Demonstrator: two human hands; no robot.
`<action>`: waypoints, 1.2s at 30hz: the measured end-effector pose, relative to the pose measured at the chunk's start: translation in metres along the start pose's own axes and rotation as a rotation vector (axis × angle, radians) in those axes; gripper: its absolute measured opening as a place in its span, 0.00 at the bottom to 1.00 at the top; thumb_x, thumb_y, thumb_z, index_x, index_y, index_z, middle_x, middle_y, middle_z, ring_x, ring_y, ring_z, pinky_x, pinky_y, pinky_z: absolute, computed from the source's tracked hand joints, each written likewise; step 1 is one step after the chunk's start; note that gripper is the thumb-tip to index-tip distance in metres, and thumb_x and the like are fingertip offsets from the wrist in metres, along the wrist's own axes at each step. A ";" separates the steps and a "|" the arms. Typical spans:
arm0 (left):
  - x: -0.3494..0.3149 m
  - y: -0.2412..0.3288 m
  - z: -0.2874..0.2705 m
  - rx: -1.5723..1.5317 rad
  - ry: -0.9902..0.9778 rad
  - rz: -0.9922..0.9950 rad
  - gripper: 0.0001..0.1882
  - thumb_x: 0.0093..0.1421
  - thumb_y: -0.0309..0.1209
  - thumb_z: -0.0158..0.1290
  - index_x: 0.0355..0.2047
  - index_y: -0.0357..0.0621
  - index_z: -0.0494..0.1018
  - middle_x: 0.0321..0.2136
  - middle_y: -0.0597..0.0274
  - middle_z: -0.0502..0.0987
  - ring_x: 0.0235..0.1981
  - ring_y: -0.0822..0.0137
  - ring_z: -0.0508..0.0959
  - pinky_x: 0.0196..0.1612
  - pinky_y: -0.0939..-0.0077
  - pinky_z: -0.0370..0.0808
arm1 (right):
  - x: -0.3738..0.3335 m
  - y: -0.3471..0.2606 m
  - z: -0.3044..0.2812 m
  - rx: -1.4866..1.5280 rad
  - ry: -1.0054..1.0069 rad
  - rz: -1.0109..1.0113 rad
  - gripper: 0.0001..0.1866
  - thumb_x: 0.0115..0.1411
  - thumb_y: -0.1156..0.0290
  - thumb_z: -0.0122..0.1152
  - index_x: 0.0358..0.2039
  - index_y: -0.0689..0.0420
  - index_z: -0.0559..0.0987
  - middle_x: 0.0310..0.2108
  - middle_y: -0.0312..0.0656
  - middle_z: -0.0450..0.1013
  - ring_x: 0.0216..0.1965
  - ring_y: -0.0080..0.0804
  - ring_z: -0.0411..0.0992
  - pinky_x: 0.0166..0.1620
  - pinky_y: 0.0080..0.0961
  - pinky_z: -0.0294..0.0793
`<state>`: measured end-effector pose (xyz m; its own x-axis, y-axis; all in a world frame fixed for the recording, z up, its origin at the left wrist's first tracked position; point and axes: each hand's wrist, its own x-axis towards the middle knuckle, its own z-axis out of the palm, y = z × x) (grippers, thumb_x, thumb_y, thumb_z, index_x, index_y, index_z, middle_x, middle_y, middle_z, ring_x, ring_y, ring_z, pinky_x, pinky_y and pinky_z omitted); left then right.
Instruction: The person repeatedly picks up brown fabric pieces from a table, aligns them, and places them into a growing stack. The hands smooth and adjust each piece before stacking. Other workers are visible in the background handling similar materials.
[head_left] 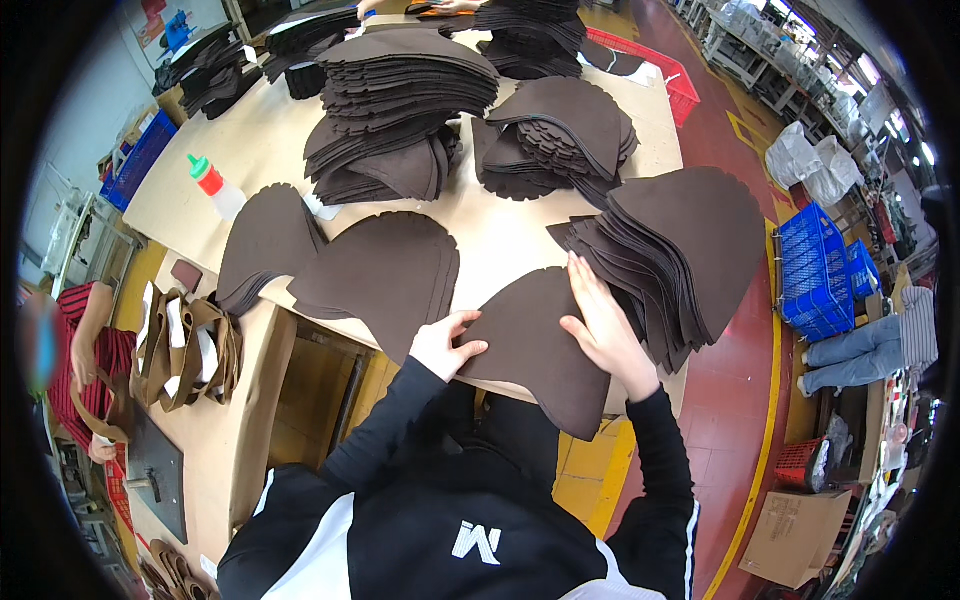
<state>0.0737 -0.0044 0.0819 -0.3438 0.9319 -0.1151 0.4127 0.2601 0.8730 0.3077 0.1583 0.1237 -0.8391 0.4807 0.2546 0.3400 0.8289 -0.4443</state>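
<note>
Left hand (443, 346) is touching one smooth, curved brown panel (532, 340), thumb and forefinger parted! Right hand (609, 328) is lying flat there, fingers together.

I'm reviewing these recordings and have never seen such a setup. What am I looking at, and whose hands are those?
No robot here: a person works bare-handed. A wide fisheye camera on their head looks down, so straight edges bend.

Their right hand lies flat on a dark brown curved piece, which overhangs the near edge of the pale table. Their left hand touches its left side; whether it grips underneath is unclear.

Around it are stacks of similar pieces and, further left, a white bottle with a red-and-green top.
</note>
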 end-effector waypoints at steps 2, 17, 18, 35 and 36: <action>0.004 -0.006 -0.002 0.015 0.004 0.030 0.27 0.58 0.39 0.64 0.57 0.45 0.74 0.44 0.44 0.81 0.49 0.51 0.82 0.52 0.64 0.77 | 0.003 0.022 0.025 -0.139 -0.123 0.043 0.44 0.63 0.50 0.59 0.69 0.68 0.58 0.71 0.61 0.51 0.72 0.52 0.52 0.73 0.41 0.51; -0.006 0.008 -0.067 -0.061 0.232 0.259 0.22 0.56 0.24 0.62 0.52 0.39 0.79 0.50 0.51 0.82 0.52 0.63 0.81 0.58 0.71 0.73 | -0.036 -0.050 -0.001 0.340 -0.219 -0.237 0.47 0.63 0.41 0.53 0.70 0.65 0.58 0.72 0.51 0.54 0.74 0.47 0.50 0.73 0.42 0.50; -0.004 0.004 -0.090 -0.108 0.285 0.215 0.22 0.56 0.22 0.61 0.53 0.38 0.79 0.51 0.52 0.82 0.52 0.65 0.80 0.59 0.73 0.72 | -0.033 -0.040 -0.008 0.331 -0.148 -0.181 0.45 0.64 0.44 0.54 0.70 0.65 0.58 0.72 0.51 0.54 0.73 0.47 0.51 0.73 0.42 0.50; -0.009 -0.034 -0.008 0.400 0.110 0.501 0.27 0.55 0.37 0.64 0.51 0.33 0.76 0.54 0.46 0.75 0.58 0.45 0.72 0.62 0.59 0.69 | -0.050 -0.073 0.041 0.133 -0.413 -0.312 0.44 0.63 0.41 0.56 0.67 0.64 0.63 0.71 0.51 0.57 0.71 0.49 0.56 0.72 0.40 0.54; -0.014 -0.029 0.002 0.401 0.152 0.459 0.28 0.55 0.38 0.64 0.52 0.32 0.76 0.55 0.47 0.75 0.59 0.45 0.72 0.63 0.58 0.68 | -0.048 -0.071 0.037 0.274 -0.496 -0.322 0.41 0.64 0.45 0.57 0.67 0.63 0.63 0.70 0.50 0.58 0.71 0.48 0.57 0.71 0.41 0.54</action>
<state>0.0680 -0.0244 0.0575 -0.1604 0.9325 0.3237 0.8209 -0.0561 0.5683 0.3078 0.0663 0.1111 -0.9996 -0.0226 0.0140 -0.0264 0.7751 -0.6313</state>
